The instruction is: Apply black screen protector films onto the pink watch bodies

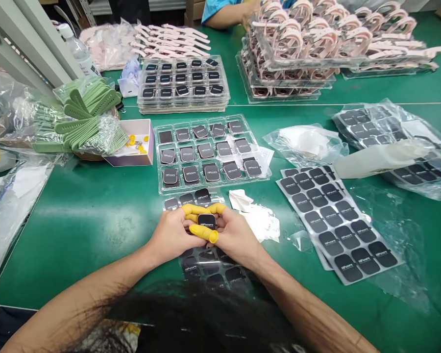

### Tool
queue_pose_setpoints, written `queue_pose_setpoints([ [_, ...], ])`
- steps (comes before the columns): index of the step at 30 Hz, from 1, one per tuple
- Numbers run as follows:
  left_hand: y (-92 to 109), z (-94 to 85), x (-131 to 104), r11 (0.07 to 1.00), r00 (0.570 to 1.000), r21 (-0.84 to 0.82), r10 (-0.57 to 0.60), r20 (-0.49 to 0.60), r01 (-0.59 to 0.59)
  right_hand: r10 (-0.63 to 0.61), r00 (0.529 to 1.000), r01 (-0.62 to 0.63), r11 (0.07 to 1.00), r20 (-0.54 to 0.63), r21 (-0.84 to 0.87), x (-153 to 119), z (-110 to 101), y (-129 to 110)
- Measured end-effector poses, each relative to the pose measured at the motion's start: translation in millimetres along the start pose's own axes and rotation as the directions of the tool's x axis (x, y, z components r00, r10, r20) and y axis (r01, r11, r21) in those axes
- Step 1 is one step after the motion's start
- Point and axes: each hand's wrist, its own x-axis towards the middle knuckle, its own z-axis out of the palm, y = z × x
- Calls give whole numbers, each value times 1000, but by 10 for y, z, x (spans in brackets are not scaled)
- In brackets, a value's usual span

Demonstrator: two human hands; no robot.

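Between my two hands is a small square watch case (207, 221) with a black HiFuture face turned upward. My left hand (174, 230) grips its left side, and my right hand (232, 229) closes on its right side. Yellow finger cots cover several fingertips, and one yellow-covered thumb (203, 232) lies along the case's near edge. Beneath the hands lies a clear sheet of black square stickers (191, 267), partly hidden by hands and hair. Just beyond, a clear tray (215, 189) holds more watch cases (191, 173) in rows.
White paper scraps (262, 221) lie right of my hands. Sticker sheets (347, 235) and a translucent bottle (378, 159) are further right. At left, green straps (90, 122) sit by a box (143, 157) of yellow finger cots. Behind are stacked trays (183, 105), pink straps (286, 44) and a co-worker's arm (226, 15).
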Motion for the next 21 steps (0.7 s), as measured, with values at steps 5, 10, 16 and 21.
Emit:
queue_pose_setpoints([
  [5,16,17,3,999,999,-25,-40,-19,39,86,995,-82,995,-60,59,47,27,-22],
  [10,4,19,3,999,999,-35,-23,-33,22,94,995,-88,985,-36,151,20,-2,-52],
  [16,-14,12,12,1000,999,-11,-19,-32,19,80,997,-78,987,-8,137,23,-4,-42],
  [21,-4,11,11,999,999,-28,-28,-35,28,44,999,-42,990,-11,137,32,-17,-20],
])
